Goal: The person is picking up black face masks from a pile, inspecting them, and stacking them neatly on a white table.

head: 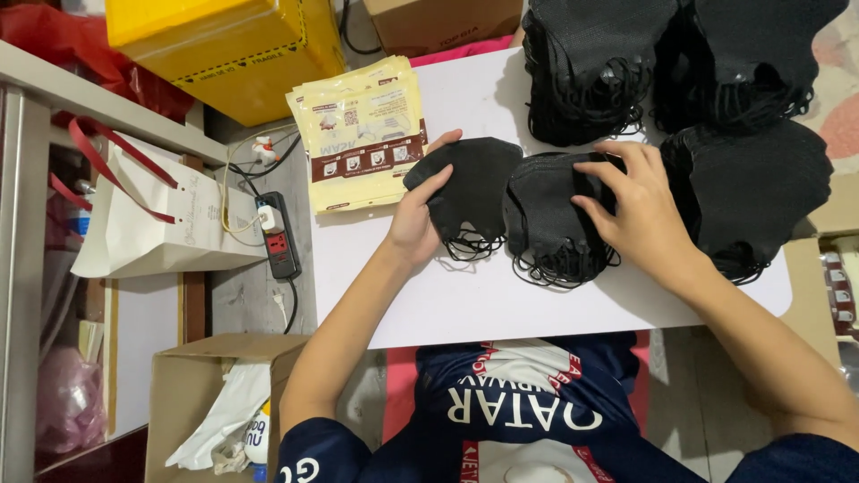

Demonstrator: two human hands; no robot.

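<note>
On a white table [501, 304] lie black face masks. My left hand [419, 215] rests on a small stack of black masks [474, 192], fingers pinching its left edge. Just to the right, my right hand [631, 206] lies spread on top of a thicker pile of black masks [550, 224], fingertips pressing on its upper side. A stack of cream-coloured flat packets [367, 134] with a brown band sits to the left of my left hand.
Larger heaps of black masks stand at the back [586, 72], back right [752, 54] and right [756, 192]. A yellow box [224, 45] and a brown carton [438, 22] are beyond the table. A power strip [279, 234], white paper bag [152, 219] and open carton [210, 402] lie left.
</note>
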